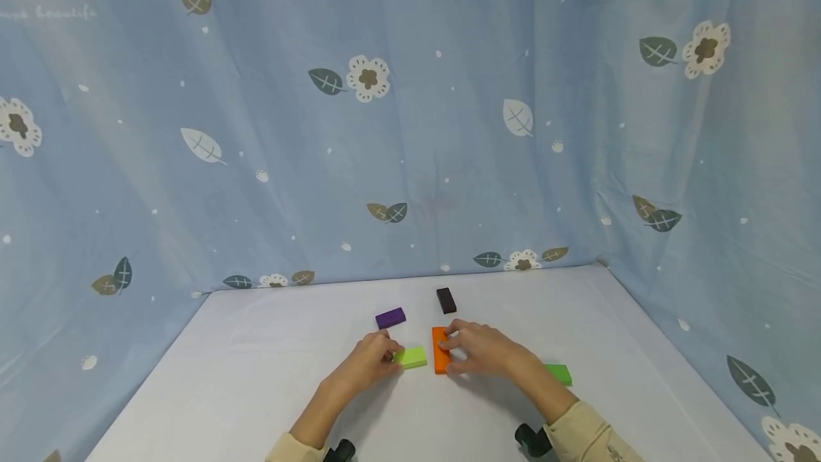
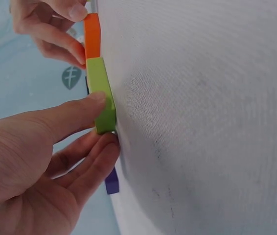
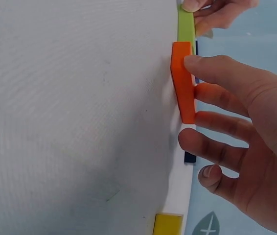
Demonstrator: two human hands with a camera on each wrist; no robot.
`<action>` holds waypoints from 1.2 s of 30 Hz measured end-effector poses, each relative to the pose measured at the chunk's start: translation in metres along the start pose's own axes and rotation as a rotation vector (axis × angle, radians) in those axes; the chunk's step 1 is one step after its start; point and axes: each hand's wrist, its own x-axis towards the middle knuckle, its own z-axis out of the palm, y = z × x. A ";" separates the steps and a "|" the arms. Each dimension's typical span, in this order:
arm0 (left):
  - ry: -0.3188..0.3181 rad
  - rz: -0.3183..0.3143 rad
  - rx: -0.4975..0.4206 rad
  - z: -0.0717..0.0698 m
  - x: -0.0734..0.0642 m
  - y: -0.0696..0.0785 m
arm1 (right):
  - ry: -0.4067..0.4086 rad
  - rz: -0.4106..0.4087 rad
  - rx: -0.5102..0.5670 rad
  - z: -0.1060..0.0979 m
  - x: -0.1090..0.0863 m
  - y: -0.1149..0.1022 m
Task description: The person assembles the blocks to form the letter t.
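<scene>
A lime-green block (image 1: 413,357) lies flat on the white table, and my left hand (image 1: 374,361) holds it by its left end. In the left wrist view the thumb lies on the lime block (image 2: 99,83) and the fingertips are at its end. Just to the right, an orange block (image 1: 440,350) points away from me. My right hand (image 1: 479,349) grips its right side; the right wrist view shows the thumb on one face of the orange block (image 3: 182,83) and fingers behind it. A narrow strip of table separates the two blocks in the head view.
Behind the hands lie a purple block (image 1: 390,318) and a black block (image 1: 446,300). A green block (image 1: 559,374) is partly covered by the right forearm. A yellow block (image 3: 168,224) shows in the right wrist view. A blue patterned curtain (image 1: 436,162) surrounds the table (image 1: 256,362).
</scene>
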 end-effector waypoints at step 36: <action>0.028 0.106 -0.012 -0.003 -0.001 -0.007 | 0.012 0.029 0.015 0.001 -0.001 0.000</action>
